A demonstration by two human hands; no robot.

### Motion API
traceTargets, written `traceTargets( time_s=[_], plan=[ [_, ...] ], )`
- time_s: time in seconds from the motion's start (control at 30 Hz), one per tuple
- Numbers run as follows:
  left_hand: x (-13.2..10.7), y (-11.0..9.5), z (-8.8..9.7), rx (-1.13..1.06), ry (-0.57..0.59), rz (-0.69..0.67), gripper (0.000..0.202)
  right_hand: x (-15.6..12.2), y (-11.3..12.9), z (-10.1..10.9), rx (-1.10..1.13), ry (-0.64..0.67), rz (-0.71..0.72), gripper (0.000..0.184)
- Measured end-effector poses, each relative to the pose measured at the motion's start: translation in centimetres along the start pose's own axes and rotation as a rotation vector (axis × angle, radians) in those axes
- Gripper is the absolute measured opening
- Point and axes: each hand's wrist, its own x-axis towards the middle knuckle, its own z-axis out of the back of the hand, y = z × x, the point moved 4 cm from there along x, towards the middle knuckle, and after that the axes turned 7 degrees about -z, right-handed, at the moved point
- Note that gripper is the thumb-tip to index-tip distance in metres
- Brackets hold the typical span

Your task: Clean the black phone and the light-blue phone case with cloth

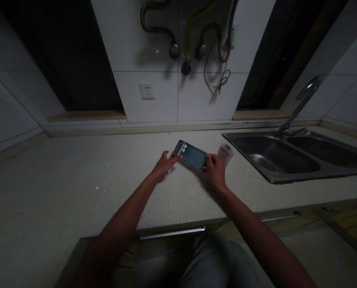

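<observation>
A teal phone case (194,156) is held tilted above the pale countertop (112,168), between my two hands. Pale round openings and a pale strip show near its left end. My left hand (165,164) grips that end, thumb across the face and fingers behind. At the opposite end, my right hand (216,169) pinches the edge between thumb and fingers. Just beyond my right hand lies a small clear plastic bag (226,152) with a red stripe; its contents are hard to make out.
A steel double sink (268,176) with a curved faucet (301,104) is set into the counter at right. On the tiled wall are a socket (147,91), a yellow pipe (188,40) and a hanging cord (218,86). A drawer handle (172,233) runs below the front edge.
</observation>
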Motion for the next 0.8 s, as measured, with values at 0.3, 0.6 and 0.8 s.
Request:
traceTargets(
  time_s=[0.3, 0.6, 0.8],
  plan=[
    [-0.5, -1.6, 0.7, 0.863, -0.019, -0.301, 0.065, 0.6, -2.7, -0.6, -0.03, 0.011, -0.192, 0.035],
    [-0.3, -2.1, 2.7, 1.461, -0.088, -0.197, 0.074, -0.7, -1.5, -1.8, -0.476, 0.21, 0.018, 0.027],
    [0.2, -1.3, 3.3, 1.474, -0.075, -0.169, 0.083, -2.2, -0.1, -2.6, -0.704, 0.417, 0.177, 0.033]
  ],
)
